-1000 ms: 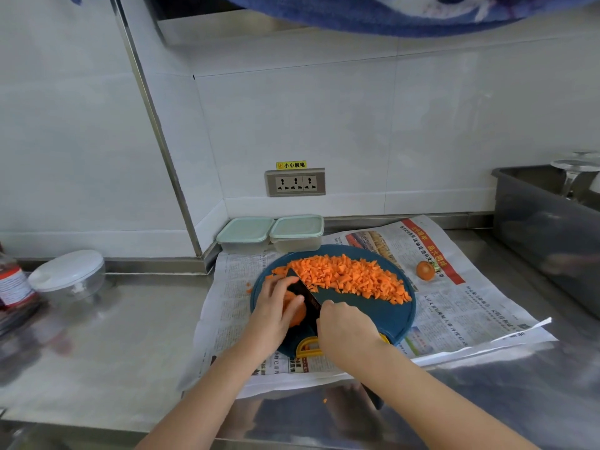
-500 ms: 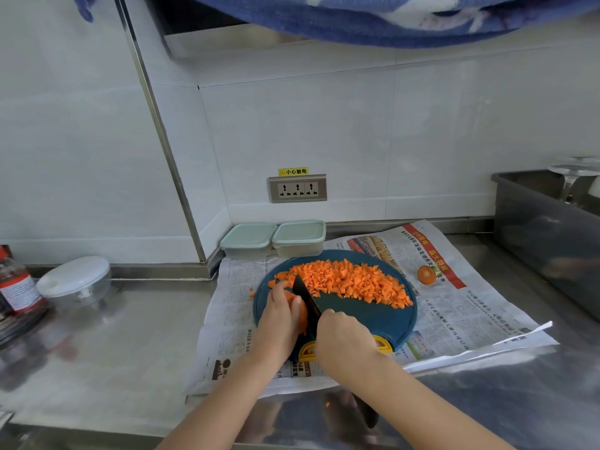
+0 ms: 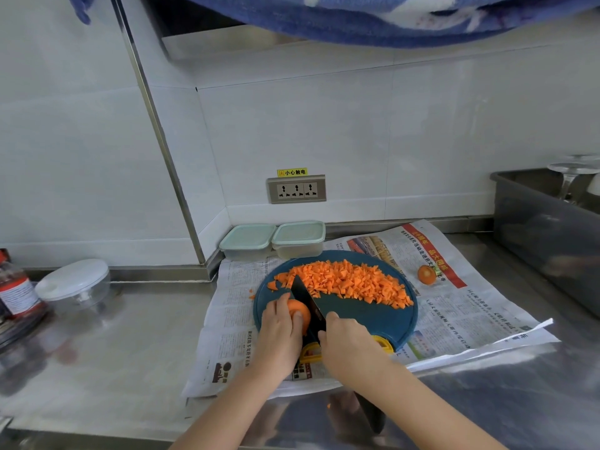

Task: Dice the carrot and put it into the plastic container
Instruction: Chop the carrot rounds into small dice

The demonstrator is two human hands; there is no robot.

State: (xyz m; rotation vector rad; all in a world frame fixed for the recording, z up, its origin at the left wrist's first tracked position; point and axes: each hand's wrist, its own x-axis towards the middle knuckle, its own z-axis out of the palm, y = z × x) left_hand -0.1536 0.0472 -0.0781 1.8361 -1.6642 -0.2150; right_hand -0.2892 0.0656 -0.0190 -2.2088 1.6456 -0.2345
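Gripping the rounded orange carrot piece [image 3: 298, 312], the left hand [image 3: 281, 332] steadies it; the right hand [image 3: 347, 344] grips the black knife [image 3: 306, 303]; diced carrot [image 3: 344, 282] lies heaped far right.

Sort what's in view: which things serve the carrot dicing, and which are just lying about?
In use: carrot, knife, dice, board, containers, left hand, right hand.
Lying about: bottle, lidded bowl, socket, bin, carrot end.

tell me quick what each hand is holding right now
Left hand: holds the carrot chunk on the cutting board.
Right hand: grips the knife.
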